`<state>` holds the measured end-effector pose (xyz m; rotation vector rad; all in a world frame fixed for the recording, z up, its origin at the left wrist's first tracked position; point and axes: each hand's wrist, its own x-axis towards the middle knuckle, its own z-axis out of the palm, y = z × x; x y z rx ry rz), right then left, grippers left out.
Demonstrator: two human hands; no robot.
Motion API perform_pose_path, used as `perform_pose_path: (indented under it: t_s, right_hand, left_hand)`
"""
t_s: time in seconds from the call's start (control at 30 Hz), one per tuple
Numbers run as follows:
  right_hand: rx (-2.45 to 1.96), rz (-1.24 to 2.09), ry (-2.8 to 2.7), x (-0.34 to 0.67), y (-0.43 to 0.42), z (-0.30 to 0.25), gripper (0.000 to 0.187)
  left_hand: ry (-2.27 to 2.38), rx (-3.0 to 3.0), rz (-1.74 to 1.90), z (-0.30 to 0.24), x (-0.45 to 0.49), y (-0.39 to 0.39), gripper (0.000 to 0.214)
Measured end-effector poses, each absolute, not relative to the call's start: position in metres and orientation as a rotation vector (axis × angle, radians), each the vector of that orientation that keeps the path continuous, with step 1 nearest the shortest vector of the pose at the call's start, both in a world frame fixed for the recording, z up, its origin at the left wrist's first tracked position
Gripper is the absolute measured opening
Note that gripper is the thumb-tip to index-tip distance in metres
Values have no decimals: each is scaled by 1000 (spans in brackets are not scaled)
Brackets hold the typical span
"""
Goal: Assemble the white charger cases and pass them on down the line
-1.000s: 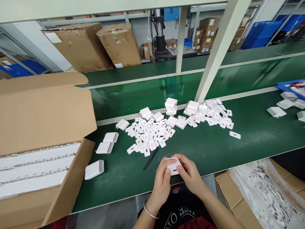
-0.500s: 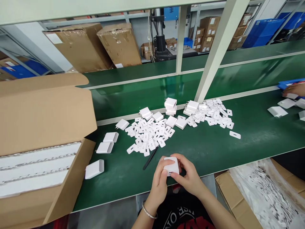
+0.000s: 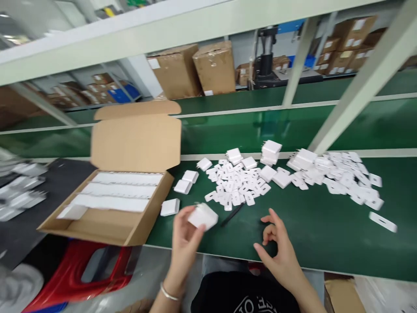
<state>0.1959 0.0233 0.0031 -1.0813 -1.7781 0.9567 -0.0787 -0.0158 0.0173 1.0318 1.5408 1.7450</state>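
Above the green bench (image 3: 329, 243), 1 white casing (image 3: 204, 216) is pinched by the left hand (image 3: 185, 237) near its edge, seemingly to leave its broad face uncovered; by the right hand (image 3: 278, 247), thumb and fingers parted, nothing is held.

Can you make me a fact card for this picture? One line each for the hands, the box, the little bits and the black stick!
Left hand: holding a white plug
Right hand: holding nothing, fingers curved
Box: lid up, white rows inside
Little bits: white, flat, mostly in two piles
Black stick: lying on the green table
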Motion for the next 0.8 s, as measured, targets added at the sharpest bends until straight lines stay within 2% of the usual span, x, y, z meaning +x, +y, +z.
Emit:
perform_pose_path:
  t_s: [0.1, 0.17, 0.23, 0.4, 0.63, 0.8]
  right_hand:
    - [-1139, 980, -1692, 196, 29, -1, 72]
    - [-1165, 999, -1668, 196, 33, -3, 67]
    - [-1191, 1009, -1678, 196, 37, -3, 65]
    - [-1250, 973, -1714, 197, 42, -5, 60]
    - [-1372, 982, -1714, 202, 42, -13, 64]
    - [-1427, 1016, -1675, 199, 41, -10, 64]
  left_hand:
    - [2179, 1084, 1872, 32, -182, -32, 58]
    - [2779, 963, 1584, 47, -249, -47, 57]
    - [2982, 825, 1405, 63, -304, -61, 52]
    - [3193, 608, 904, 89, -390, -72, 37]
    - [3127, 545, 412, 94, -451, -55, 34]
    - [3140, 570, 213, 87, -453, -44, 51]
